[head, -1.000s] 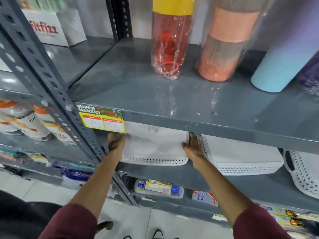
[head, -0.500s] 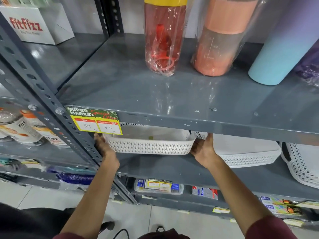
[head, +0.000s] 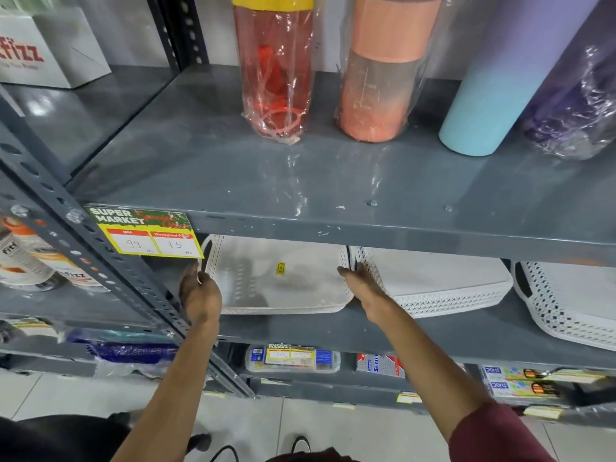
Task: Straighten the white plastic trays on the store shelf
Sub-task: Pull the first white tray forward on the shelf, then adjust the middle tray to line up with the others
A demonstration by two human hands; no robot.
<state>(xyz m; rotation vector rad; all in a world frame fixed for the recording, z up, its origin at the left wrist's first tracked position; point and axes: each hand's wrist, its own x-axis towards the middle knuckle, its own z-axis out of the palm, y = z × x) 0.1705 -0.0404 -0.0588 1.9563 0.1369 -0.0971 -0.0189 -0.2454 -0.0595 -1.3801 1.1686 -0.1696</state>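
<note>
A white perforated plastic tray (head: 283, 278) rests on the grey middle shelf (head: 293, 331), tipped so its inside and a small yellow sticker face me. My left hand (head: 200, 295) grips its left rim and my right hand (head: 361, 283) grips its right rim. Right beside it lies a second white tray (head: 443, 281), upside down. A third white tray (head: 566, 301) sits at the far right, tilted and partly cut off by the frame.
The shelf above (head: 300, 175) overhangs the trays and carries several wrapped bottles (head: 273, 71). A price tag (head: 146, 236) hangs at its left front edge. A slanted steel upright (head: 100, 261) stands just left of my left hand. Packaged goods fill the lower shelf.
Held in both hands, the left tray has tipped up from lying flat, so its open inside now faces me. My hands have slid along its two side rims.
</note>
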